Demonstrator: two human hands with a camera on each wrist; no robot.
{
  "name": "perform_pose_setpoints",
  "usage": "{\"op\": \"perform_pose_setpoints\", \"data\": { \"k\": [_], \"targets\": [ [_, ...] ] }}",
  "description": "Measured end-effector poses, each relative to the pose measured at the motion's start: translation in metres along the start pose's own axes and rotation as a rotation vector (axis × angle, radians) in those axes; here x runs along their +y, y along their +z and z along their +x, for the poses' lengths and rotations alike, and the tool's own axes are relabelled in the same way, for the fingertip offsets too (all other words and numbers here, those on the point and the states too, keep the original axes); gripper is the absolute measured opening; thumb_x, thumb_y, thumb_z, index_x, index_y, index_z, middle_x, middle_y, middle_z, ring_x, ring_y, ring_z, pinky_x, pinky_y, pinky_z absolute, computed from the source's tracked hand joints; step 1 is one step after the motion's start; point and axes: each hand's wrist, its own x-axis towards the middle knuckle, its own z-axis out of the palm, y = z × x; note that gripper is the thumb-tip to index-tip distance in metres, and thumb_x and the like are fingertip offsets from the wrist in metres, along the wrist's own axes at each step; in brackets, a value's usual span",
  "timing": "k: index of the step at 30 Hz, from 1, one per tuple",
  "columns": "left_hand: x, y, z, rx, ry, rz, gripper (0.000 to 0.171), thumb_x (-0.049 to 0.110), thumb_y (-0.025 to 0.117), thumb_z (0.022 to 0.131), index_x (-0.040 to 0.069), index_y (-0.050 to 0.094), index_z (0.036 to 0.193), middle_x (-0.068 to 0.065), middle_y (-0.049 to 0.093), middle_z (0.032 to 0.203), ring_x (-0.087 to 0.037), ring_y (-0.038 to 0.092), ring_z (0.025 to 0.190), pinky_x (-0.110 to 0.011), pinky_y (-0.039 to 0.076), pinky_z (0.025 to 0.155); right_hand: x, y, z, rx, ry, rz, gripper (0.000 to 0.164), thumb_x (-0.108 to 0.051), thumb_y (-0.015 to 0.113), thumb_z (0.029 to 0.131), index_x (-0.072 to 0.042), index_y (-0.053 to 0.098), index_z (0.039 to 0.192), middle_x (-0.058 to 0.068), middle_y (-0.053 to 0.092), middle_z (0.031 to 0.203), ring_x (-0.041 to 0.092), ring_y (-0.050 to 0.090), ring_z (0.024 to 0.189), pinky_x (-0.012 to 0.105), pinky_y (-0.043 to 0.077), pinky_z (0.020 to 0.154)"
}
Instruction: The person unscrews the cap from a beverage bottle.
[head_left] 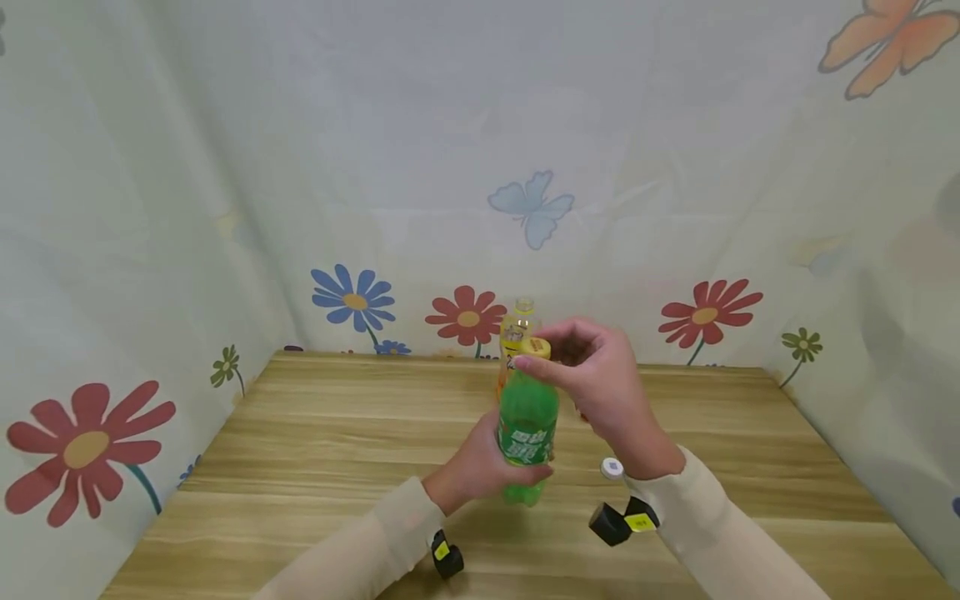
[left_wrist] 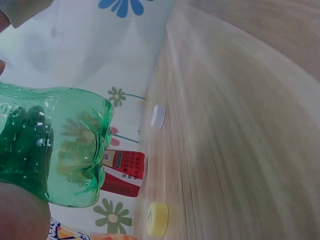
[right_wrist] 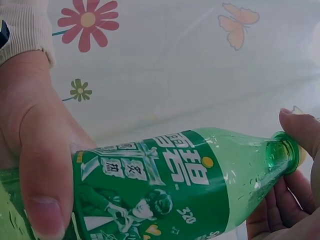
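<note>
A green soda bottle [head_left: 528, 417] is held raised and slightly tilted over the table. My left hand [head_left: 487, 462] grips its lower body, thumb across the front of the label. My right hand [head_left: 592, 375] is at the neck, pinching a yellow cap [head_left: 536, 347] at the mouth between thumb and fingers. In the right wrist view the cap sits against the green neck [right_wrist: 282, 152]; whether it is threaded on cannot be told. Behind stands an uncapped bottle [head_left: 522, 317] with a yellow label, partly hidden by the green one.
On the wooden table [head_left: 360, 433] lies a white cap [head_left: 612, 467], near the right wrist. The left wrist view also shows a second yellow cap [left_wrist: 157, 220] and a red printed item [left_wrist: 124, 172] by the bottle's base. A flowered curtain [head_left: 375, 167] rises behind the table.
</note>
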Motion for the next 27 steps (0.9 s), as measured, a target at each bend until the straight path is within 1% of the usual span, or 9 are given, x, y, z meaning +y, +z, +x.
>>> {"op": "perform_pose_setpoints", "data": {
  "k": [4, 6, 12, 18, 20, 23, 27],
  "targets": [
    [-0.0023, 0.0029, -0.0027, -0.002, -0.010, -0.008, 0.057, 0.010, 0.078, 0.087, 0.025, 0.050, 0.133, -0.003, 0.066, 0.119, -0.015, 0.067, 0.107, -0.031, 0.053, 0.102, 0.0015, 0.0007, -0.0044, 0.004, 0.003, 0.026, 0.034, -0.023, 0.087, 0.083, -0.004, 0.075, 0.108, 0.003, 0.074, 0.101, 0.023, 0.068, 0.087, 0.026, 0.060, 0.070],
    [-0.0021, 0.0035, -0.0033, -0.001, -0.008, -0.005, 0.056, 0.012, 0.079, 0.087, 0.025, 0.050, 0.133, -0.003, 0.066, 0.120, -0.014, 0.067, 0.107, -0.030, 0.053, 0.102, 0.0021, 0.0014, -0.0052, 0.008, -0.009, 0.043, 0.033, -0.021, 0.087, 0.083, -0.003, 0.075, 0.107, 0.003, 0.074, 0.101, 0.023, 0.068, 0.089, 0.026, 0.060, 0.075],
    [-0.0022, 0.0012, -0.0022, -0.007, 0.000, 0.002, 0.058, 0.013, 0.080, 0.086, 0.025, 0.049, 0.134, -0.003, 0.065, 0.121, -0.013, 0.066, 0.109, -0.030, 0.053, 0.103, 0.0023, 0.0037, -0.0063, 0.025, -0.029, 0.053, 0.033, -0.022, 0.086, 0.084, -0.002, 0.075, 0.107, 0.003, 0.074, 0.101, 0.023, 0.068, 0.091, 0.026, 0.060, 0.076],
    [-0.0033, -0.0001, -0.0010, -0.018, -0.003, 0.011, 0.057, 0.013, 0.080, 0.086, 0.024, 0.050, 0.133, -0.003, 0.066, 0.120, -0.013, 0.066, 0.108, -0.030, 0.052, 0.103, 0.0032, 0.0050, -0.0084, 0.032, -0.029, 0.059, 0.035, -0.022, 0.085, 0.085, 0.001, 0.074, 0.110, 0.010, 0.073, 0.105, 0.023, 0.068, 0.092, 0.026, 0.060, 0.077],
    [-0.0030, -0.0003, -0.0008, -0.018, -0.003, 0.016, 0.057, 0.013, 0.080, 0.086, 0.025, 0.050, 0.134, -0.002, 0.066, 0.121, -0.013, 0.066, 0.108, -0.030, 0.052, 0.103, 0.0039, 0.0050, -0.0085, 0.031, -0.032, 0.055, 0.035, -0.023, 0.084, 0.086, 0.001, 0.074, 0.110, 0.009, 0.073, 0.105, 0.023, 0.068, 0.092, 0.026, 0.060, 0.076],
    [-0.0044, -0.0011, 0.0001, -0.020, 0.001, 0.021, 0.059, 0.013, 0.081, 0.086, 0.026, 0.049, 0.134, -0.002, 0.066, 0.121, -0.013, 0.066, 0.109, -0.030, 0.052, 0.104, 0.0056, 0.0044, -0.0079, 0.031, -0.034, 0.050, 0.036, -0.023, 0.084, 0.086, 0.001, 0.073, 0.110, 0.003, 0.073, 0.103, 0.023, 0.067, 0.091, 0.025, 0.060, 0.076],
    [-0.0073, -0.0022, 0.0014, -0.024, 0.002, 0.023, 0.059, 0.014, 0.081, 0.086, 0.026, 0.049, 0.135, -0.001, 0.065, 0.122, -0.013, 0.065, 0.110, -0.030, 0.052, 0.104, 0.0078, 0.0035, -0.0072, 0.028, -0.034, 0.047, 0.033, -0.023, 0.085, 0.086, -0.002, 0.074, 0.109, 0.002, 0.073, 0.102, 0.023, 0.066, 0.090, 0.025, 0.059, 0.074]
  ]
}}
